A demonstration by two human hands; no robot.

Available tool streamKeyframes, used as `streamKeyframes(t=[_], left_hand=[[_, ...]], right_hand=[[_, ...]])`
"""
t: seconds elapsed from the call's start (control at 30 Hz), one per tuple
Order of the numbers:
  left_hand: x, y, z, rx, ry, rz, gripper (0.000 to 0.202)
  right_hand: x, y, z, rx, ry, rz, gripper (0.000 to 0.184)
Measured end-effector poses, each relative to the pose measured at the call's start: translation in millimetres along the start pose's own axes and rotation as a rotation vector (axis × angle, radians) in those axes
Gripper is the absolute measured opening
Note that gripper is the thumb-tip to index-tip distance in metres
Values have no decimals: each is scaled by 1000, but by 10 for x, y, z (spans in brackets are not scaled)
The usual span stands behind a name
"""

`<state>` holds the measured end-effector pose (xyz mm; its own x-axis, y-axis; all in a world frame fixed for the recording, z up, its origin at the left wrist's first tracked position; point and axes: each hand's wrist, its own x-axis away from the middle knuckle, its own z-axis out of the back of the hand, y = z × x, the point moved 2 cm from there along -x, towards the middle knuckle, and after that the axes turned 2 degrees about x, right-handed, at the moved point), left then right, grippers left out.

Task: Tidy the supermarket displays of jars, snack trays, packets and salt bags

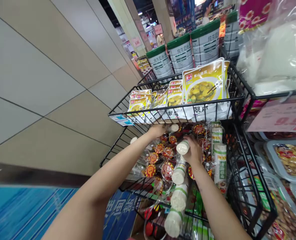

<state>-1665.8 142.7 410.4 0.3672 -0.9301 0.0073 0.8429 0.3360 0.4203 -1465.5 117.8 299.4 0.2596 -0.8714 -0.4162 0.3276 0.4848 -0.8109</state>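
My right hand [194,150] is wrapped round a white roll-shaped pack of dried noodles [183,147], its round end facing me. Below it, more noodle packs [179,175] lie in a row toward me. My left hand [158,131] reaches into the lower basket, under the front of the upper one, beside the end of another noodle pack [174,127]. Its fingers are mostly hidden, and I cannot tell whether they grip that pack. Bottles with red and yellow caps [151,170] fill the basket between my arms. Upright noodle packs [220,163] stand at the right side.
The black wire upper basket [238,99] overhangs my hands and holds yellow food pouches [204,85]. Green-lidded cans [180,53] stand behind. Plastic trays of nuts [291,156] lie to the right, below a price sign [280,116]. A tiled wall [63,90] borders the left.
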Motion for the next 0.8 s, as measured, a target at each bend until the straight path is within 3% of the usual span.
streamKeyframes(t=[0.1,0.2,0.37,0.47,0.53,0.63,0.8], left_hand=[[410,-121,153,106,-14,-1,30],[1107,-3,144,331,130,-70,36],[2600,324,-183,485,338,-92,27],[3237,342,-420,373,445,-98,28],[3457,263,-568,295,429,-79,31],[3547,80,-734,221,310,-57,35],[3494,-166,-734,225,211,-254,36]], right_hand=[[3,32,-18,-84,137,-24,42],[-2,65,-39,-124,230,-38,38],[30,63,-40,-98,211,42,38],[71,10,-12,-41,171,83,36],[84,-36,11,-10,179,82,31],[76,-128,62,3,251,108,30],[97,-410,242,-14,349,285,29]])
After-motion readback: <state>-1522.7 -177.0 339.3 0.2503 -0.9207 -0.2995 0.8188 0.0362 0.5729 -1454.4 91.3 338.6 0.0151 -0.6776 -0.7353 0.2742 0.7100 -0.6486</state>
